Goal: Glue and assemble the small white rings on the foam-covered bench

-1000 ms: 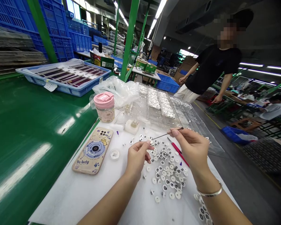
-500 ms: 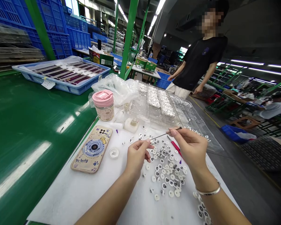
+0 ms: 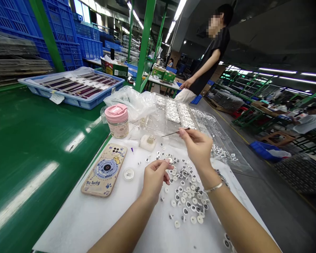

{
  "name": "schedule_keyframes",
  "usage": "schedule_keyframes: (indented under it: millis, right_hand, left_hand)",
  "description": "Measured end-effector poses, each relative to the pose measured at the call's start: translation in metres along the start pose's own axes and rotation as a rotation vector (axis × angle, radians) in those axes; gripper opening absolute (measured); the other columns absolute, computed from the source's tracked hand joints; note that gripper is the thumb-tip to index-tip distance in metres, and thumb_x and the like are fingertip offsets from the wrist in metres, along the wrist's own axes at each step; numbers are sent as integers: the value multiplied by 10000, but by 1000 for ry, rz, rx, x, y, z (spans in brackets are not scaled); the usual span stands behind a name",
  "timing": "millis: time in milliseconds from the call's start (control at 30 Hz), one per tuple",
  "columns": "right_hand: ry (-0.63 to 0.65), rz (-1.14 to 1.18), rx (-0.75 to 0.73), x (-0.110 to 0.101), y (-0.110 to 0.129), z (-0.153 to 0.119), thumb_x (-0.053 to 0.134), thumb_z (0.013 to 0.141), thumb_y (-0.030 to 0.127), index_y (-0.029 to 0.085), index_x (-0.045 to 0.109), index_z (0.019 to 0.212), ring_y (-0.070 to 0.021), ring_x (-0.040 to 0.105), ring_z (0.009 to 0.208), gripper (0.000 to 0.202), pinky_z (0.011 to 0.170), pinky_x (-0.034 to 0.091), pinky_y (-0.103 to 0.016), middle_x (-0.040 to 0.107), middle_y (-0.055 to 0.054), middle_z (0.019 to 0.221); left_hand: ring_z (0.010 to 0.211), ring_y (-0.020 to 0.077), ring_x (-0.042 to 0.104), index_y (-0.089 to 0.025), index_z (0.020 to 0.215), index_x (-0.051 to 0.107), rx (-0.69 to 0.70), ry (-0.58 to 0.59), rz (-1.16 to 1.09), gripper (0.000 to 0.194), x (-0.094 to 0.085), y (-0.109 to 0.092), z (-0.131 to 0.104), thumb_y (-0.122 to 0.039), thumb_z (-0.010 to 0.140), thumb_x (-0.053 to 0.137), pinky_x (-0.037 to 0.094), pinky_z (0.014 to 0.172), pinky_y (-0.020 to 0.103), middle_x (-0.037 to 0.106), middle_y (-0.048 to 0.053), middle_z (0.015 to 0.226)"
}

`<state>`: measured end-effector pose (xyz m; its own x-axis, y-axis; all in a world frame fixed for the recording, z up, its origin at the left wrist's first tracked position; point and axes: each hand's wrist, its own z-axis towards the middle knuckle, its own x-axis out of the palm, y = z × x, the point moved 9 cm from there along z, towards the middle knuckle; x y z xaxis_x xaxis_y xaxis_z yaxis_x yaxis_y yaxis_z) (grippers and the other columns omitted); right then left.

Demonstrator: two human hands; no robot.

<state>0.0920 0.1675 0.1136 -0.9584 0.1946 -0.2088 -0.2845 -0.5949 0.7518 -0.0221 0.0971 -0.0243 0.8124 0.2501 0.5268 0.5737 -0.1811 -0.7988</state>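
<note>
My left hand (image 3: 155,177) is over the white sheet, thumb and fingertips pinched on a small round white part (image 3: 170,160). Higher up and to the right, my right hand (image 3: 197,146) holds a thin dark rod-like tool (image 3: 173,133) between thumb and fingers. The tool's tip points left, close to a small glass bottle (image 3: 151,139) in a white block (image 3: 147,143), and it is apart from my left hand. Many loose round white parts (image 3: 189,195) with grey centres lie beneath and beside my hands.
A phone (image 3: 104,170), a pink-lidded cup (image 3: 117,120) and a small round clear dish (image 3: 129,174) stand to the left. Behind lie a plastic bag (image 3: 133,102) and compartment trays (image 3: 162,124) of white parts. A person (image 3: 206,65) stands beyond the table.
My right hand has moved left and up with the tool, whose tip has left my left fingertips for the bottle's side. The person beyond has turned and shifted left.
</note>
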Motion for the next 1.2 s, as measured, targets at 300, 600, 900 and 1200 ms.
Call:
schedule_keyframes:
  millis: [300, 600, 900, 1200]
  right_hand:
    - [199, -104, 23, 64, -27, 15, 600, 772, 351, 150, 702, 775, -181, 650, 721, 226, 698, 514, -306, 712, -73, 786]
    - [638, -112, 44, 41, -9, -26, 490, 866, 311, 201, 650, 1038, -173, 623, 902, 259, 792, 496, -320, 675, -73, 992]
    - [661, -183, -37, 3, 5, -59, 654, 757, 226, 223, 704, 916, -160, 635, 764, 168, 707, 498, -293, 702, -41, 822]
    - [460, -145, -284, -19, 31, -71, 658, 756, 164, 242, 682, 961, -170, 625, 751, 221, 687, 491, -325, 699, -36, 823]
  left_hand:
    - [390, 42, 425, -109, 682, 588, 10, 16, -22, 259, 1, 1, 2, -357, 727, 647, 380, 361, 169, 646, 52, 716]
    - [386, 47, 424, -112, 691, 595, 14, 54, -30, 250, 4, 0, 1, -353, 716, 655, 368, 354, 166, 616, 25, 654]
    - [349, 39, 376, -121, 684, 610, 29, 215, 46, 248, 20, -1, -6, -362, 718, 659, 322, 330, 172, 556, -14, 576]
    - [310, 3, 269, -123, 596, 596, -100, 452, -21, 302, 37, 7, -15, -390, 713, 677, 190, 309, 159, 507, -32, 505]
